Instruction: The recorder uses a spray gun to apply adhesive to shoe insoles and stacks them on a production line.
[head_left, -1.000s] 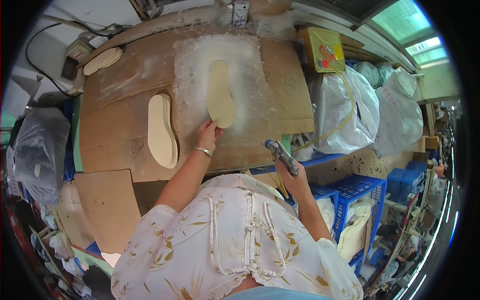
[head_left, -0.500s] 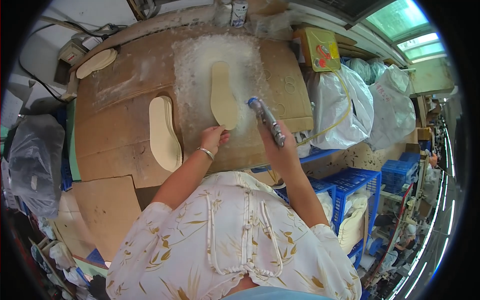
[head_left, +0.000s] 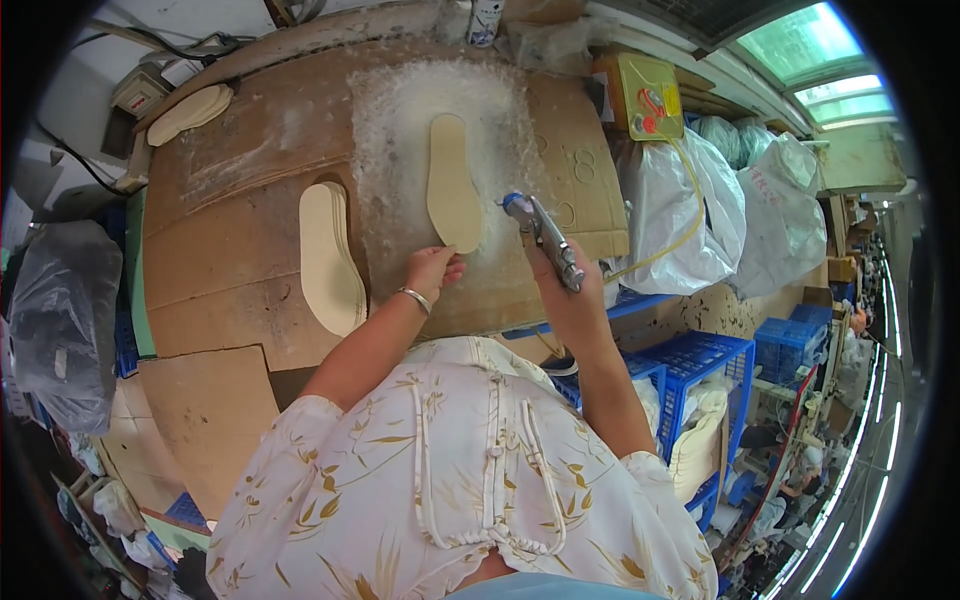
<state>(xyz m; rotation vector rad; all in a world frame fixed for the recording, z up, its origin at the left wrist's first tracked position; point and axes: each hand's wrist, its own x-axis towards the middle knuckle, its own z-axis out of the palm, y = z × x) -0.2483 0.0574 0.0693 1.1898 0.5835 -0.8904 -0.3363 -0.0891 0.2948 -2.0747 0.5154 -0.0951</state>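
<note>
A cream shoe insole (head_left: pixel 453 180) lies on a whitish, residue-covered patch of cardboard (head_left: pixel 385 150). My left hand (head_left: pixel 434 272) pinches the insole's near end between thumb and fingers. In my right hand (head_left: pixel 577 300) is a metal spray gun (head_left: pixel 545 240) with a blue nozzle, held to the right of the insole and tilted toward it. A stack of several insoles (head_left: pixel 328 260) rests left of my left hand. Another small stack of insoles (head_left: pixel 190 113) sits at the table's far left corner.
A yellow container (head_left: pixel 645 95) with a yellow hose stands at the far right. White plastic bags (head_left: pixel 685 220) fill the right side. Blue crates (head_left: pixel 700 365) with insoles stand at lower right. A can (head_left: pixel 484 20) is at the back edge; a dark bag (head_left: pixel 68 320) hangs left.
My right hand and the spray gun have shifted slightly right, away from the insole. My left hand keeps its pinch on the insole's end. The whole view has shifted slightly.
</note>
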